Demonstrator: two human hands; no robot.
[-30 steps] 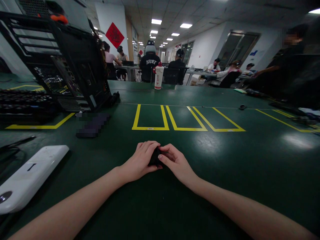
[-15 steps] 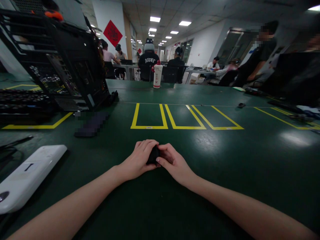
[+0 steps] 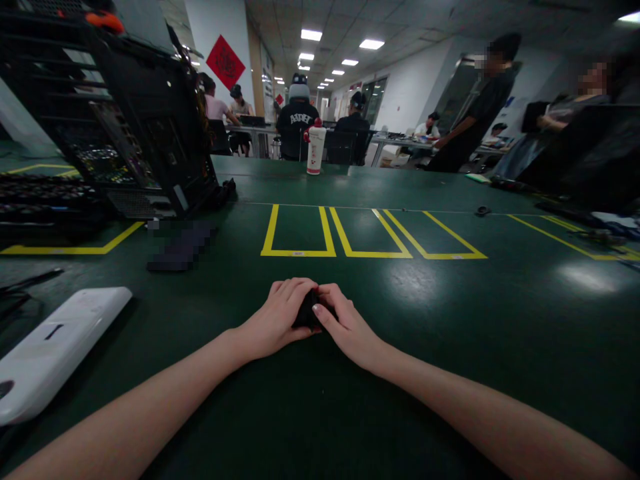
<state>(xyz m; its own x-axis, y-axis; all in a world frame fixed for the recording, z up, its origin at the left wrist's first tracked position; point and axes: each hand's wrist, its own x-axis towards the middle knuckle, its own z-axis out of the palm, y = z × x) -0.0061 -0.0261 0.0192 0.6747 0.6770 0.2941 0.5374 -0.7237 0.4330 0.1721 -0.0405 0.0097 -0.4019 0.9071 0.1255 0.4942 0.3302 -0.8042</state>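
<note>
Between my two hands is a small black object (image 3: 306,313), low over the dark green table (image 3: 320,407); its kind is mostly hidden by my fingers. My left hand (image 3: 277,320) wraps round its left side, fingers over the far side and thumb at the near side. From the right, my right hand (image 3: 350,327) closes on it, its thumb laid against the near right side and its fingers curled behind. Whether the object rests on the tabletop I cannot tell.
Yellow tape outlines (image 3: 299,253) mark the table beyond my hands. A black open-framed computer case (image 3: 165,147) stands at the left, near a blurred dark flat item (image 3: 183,247) and a white elongated device (image 3: 65,340). A white bottle (image 3: 315,150) stands far back. Several people are behind the table.
My right thumb and fingers have shifted slightly up and left over the black object. My left hand has stayed put. In the background at the right, a standing person has moved left.
</note>
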